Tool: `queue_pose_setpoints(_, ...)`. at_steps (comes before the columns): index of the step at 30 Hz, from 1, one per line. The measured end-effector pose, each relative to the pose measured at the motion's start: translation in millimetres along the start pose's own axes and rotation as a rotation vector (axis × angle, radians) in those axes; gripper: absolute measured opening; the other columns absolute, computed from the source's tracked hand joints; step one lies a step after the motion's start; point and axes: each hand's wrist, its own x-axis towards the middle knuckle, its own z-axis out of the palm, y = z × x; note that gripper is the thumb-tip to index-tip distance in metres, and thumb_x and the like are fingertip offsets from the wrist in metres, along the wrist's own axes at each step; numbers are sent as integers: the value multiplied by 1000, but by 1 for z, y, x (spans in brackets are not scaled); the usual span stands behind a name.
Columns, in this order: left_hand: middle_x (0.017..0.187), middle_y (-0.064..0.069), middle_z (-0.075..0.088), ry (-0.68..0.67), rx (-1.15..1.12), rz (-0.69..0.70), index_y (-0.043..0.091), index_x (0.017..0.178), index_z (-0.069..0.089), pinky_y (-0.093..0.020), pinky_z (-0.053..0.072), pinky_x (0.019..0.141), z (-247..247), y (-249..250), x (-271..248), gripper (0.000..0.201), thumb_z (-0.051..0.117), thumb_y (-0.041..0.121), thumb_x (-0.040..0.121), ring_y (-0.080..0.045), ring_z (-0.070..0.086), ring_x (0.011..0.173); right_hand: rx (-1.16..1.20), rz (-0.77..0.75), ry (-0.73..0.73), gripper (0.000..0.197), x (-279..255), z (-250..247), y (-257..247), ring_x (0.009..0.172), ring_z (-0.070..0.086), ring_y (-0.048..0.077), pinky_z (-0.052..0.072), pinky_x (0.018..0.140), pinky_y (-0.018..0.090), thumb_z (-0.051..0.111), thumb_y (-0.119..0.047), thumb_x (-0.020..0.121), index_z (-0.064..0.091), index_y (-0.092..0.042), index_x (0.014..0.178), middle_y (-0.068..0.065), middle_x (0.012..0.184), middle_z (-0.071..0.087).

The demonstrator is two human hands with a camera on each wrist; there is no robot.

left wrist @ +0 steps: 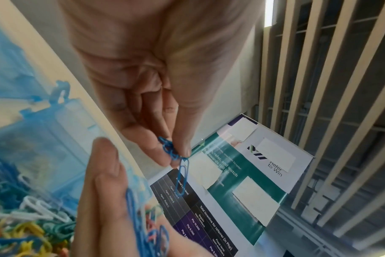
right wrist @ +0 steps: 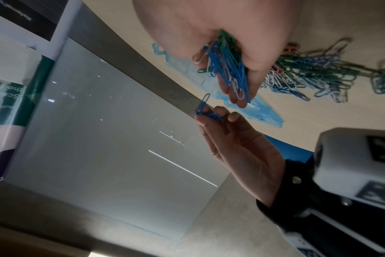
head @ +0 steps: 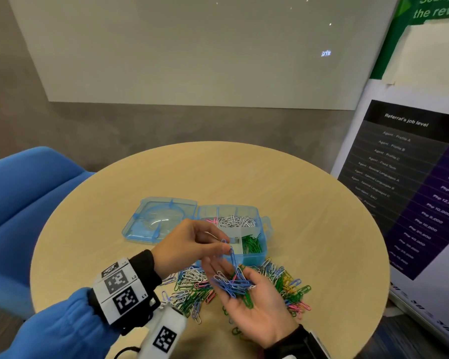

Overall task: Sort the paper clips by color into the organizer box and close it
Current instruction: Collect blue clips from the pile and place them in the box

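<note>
Blur swallows the near edge of the left wrist view, so the loose pile [head: 244,288] of wire paper clips reads there as smears of blue, white, yellow and green. My left hand [head: 189,246] pinches a few blue clips [left wrist: 171,149] between thumb and fingertips, one hanging down by its loop; my right hand [head: 254,301] lies palm up below it, fingers loosely cupped under a tangle of mostly blue clips [head: 233,283] with some green. Behind my hands, at the frame's centre, sits the translucent blue plastic organizer box [head: 254,255], its hinged lid [head: 161,218] flat open to the left; white [head: 237,221], pink and green clips [head: 252,244] fill separate compartments, the front ones hidden by my fingers. All rests on a round, pale wood-grain table [head: 244,172].
</note>
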Motion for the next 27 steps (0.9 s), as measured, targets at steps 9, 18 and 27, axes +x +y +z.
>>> queue_pose_setpoints(9, 72, -8, 73, 177, 381, 141, 5, 91, 68, -26, 57, 64, -12, 9, 33, 19, 76, 20, 83, -18, 71, 67, -15, -16, -7, 49, -6, 0, -3, 107, 61, 47, 51, 76, 56, 27, -20, 103, 53, 17, 123, 34, 121, 60)
queue_pose_setpoints(18, 106, 1, 71, -7, 734, 136, 18, 118, 67, -21, 51, 84, 4, 8, 33, 27, 53, 31, 98, -10, 65, 96, -21, -57, 47, 52, -12, -3, -8, 118, 56, 47, 39, 104, 50, 28, -24, 104, 53, 18, 123, 36, 120, 60)
queue_pose_setpoints(27, 100, 19, 53, -143, 951, 434, 37, 99, 65, -22, 45, 72, 20, 10, -18, 26, 64, 56, 82, 5, 45, 89, -82, -109, 71, 55, -17, -2, -8, 66, 70, 35, 59, 70, 39, 36, -20, 103, 71, 17, 80, 26, 90, 68)
